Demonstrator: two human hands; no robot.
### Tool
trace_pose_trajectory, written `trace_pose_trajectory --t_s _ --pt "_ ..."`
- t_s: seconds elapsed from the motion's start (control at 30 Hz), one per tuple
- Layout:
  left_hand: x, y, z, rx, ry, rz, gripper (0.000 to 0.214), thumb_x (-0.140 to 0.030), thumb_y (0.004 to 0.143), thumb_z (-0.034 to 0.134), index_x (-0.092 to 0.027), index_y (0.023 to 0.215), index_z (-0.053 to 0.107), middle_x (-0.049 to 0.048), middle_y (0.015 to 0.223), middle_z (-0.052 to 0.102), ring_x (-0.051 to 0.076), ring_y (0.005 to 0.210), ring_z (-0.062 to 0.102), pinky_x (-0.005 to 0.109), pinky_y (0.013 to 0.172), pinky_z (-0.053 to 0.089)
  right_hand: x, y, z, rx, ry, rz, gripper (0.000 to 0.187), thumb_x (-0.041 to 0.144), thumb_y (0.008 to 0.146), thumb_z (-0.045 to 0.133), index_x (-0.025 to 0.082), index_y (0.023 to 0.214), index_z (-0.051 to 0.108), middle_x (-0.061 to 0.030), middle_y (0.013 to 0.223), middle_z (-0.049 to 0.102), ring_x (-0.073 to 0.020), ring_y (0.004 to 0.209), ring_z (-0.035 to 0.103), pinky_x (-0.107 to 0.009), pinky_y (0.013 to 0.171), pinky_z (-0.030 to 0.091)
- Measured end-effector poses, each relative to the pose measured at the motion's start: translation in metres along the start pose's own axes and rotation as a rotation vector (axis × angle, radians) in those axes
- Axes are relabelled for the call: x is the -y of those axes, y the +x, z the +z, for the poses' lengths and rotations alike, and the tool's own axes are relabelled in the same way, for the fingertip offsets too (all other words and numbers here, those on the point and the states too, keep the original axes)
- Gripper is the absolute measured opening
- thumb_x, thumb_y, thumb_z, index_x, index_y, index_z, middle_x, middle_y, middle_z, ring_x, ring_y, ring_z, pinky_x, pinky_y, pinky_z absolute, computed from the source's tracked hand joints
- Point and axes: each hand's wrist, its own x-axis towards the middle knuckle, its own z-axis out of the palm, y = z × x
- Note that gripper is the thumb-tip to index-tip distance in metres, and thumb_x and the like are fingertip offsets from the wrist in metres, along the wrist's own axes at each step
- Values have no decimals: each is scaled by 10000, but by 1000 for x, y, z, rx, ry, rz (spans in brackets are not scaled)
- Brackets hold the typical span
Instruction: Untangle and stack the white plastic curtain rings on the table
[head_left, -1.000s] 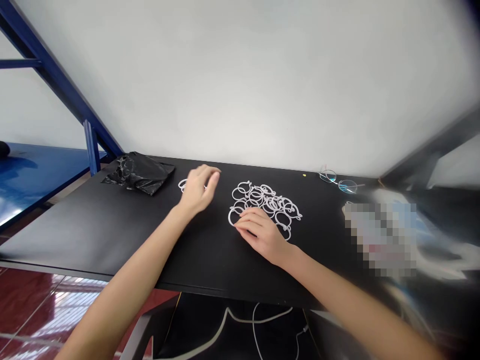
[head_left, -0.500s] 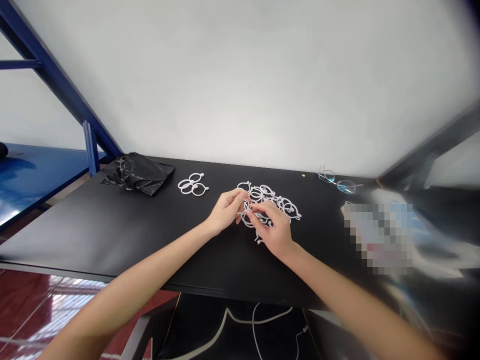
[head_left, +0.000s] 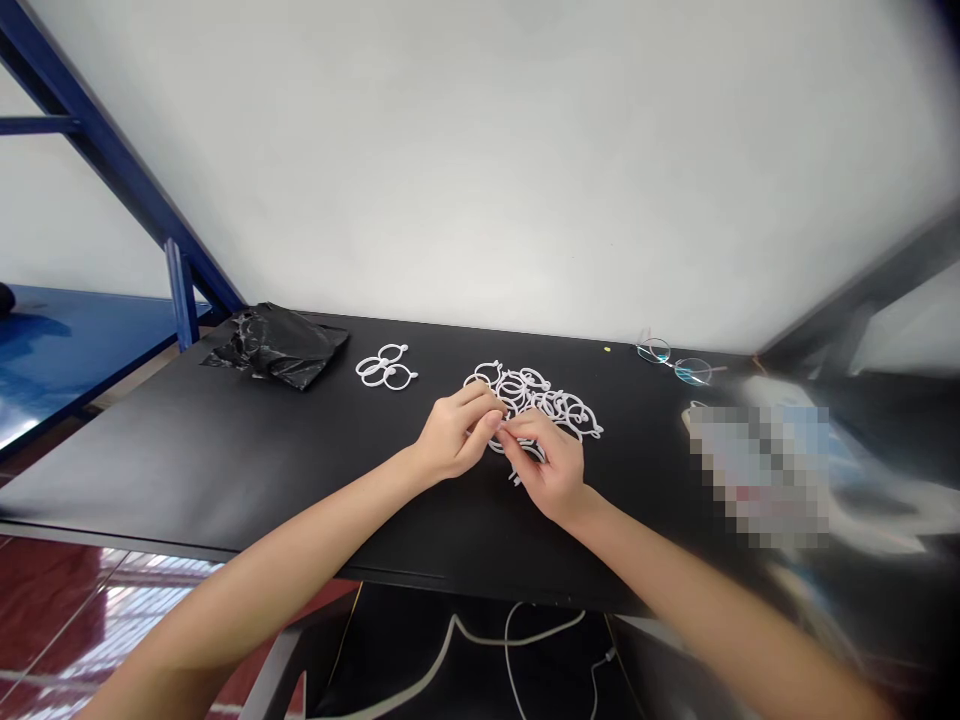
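Note:
My left hand (head_left: 454,430) is closed in a pinch, thumb and fingers meeting the fingertips of my right hand (head_left: 549,462). Between them is a white plastic curtain ring (head_left: 501,427), mostly hidden by the fingers. My right hand pinches it from the other side. Just behind and under both hands lies a loose pile of white curtain rings (head_left: 598,433) with small rounded knobs, several of them overlapping. Off to the left, a smaller cluster of the same rings (head_left: 391,371) rests on the black table (head_left: 285,450).
A crumpled black plastic bag (head_left: 289,345) lies at the back left. Eyeglasses (head_left: 691,372) sit near the wall at the right, behind a blurred-out package (head_left: 757,480). A white cable (head_left: 454,640) hangs below the table's front edge.
My left hand has shifted slightly downward and its fingers have curled over, hiding more of the ring. My right hand stays nearly in place. The pile and the small cluster look unchanged.

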Motion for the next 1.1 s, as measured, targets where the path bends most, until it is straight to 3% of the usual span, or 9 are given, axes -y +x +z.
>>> trace_pose_trajectory --t_s 0.1,0.27,0.43,0.57,0.7,0.8,0.9,1.1 --pt "2 -2 -1 -29 56 161 376 -253 1003 287 -145 819 596 66 735 588 131 631 539 242 561 440 4 1 0 4 12 -65 134 93 877 593 221 907 621 -46 807 688 -172 700 660 -317 599 570" --pt "1 -2 0 -79 88 231 374 -205 997 271 -148 787 575 56 706 583 117 586 532 224 530 418 11 2 1 0 32 -117 166 54 861 589 205 917 630 -49 783 672 -165 676 631 -304 563 552" --pt "-5 -3 0 -71 53 163 413 -220 1008 239 -160 754 559 42 671 564 119 581 520 235 535 417 10 1 3 -14 49 -133 178 43 857 594 210 909 625 -42 780 678 -164 673 641 -297 549 551" --pt "-2 3 -4 51 113 48 397 -295 1015 295 -154 790 590 50 719 581 135 635 522 258 591 429 -1 4 -2 8 28 -49 144 75 875 596 202 920 649 -47 797 702 -165 701 667 -308 625 570" --pt "28 13 -26 60 412 -120 350 -396 972 455 -170 755 611 56 732 624 183 730 512 304 679 413 -13 7 -12 18 1 192 220 197 904 594 204 1121 622 -53 871 724 -181 785 704 -334 719 598" --pt "63 13 -51 -5 591 -224 312 -407 947 509 -176 793 652 51 765 663 200 757 514 333 761 413 -18 8 -18 -37 -25 297 152 216 901 596 211 1046 642 -41 848 717 -176 782 699 -304 674 597" --pt "92 7 -71 -48 694 -350 333 -433 938 512 -175 804 674 65 800 672 223 800 532 342 771 421 -20 9 -20 -46 -81 260 84 184 890 598 215 938 658 -33 821 704 -159 734 668 -291 643 581" --pt "112 -6 -73 135 786 -540 340 -431 921 498 -183 747 653 91 829 671 276 857 550 377 762 426 -22 10 -19 -1 -138 167 118 132 888 566 215 875 648 -27 796 692 -142 671 630 -281 592 549"
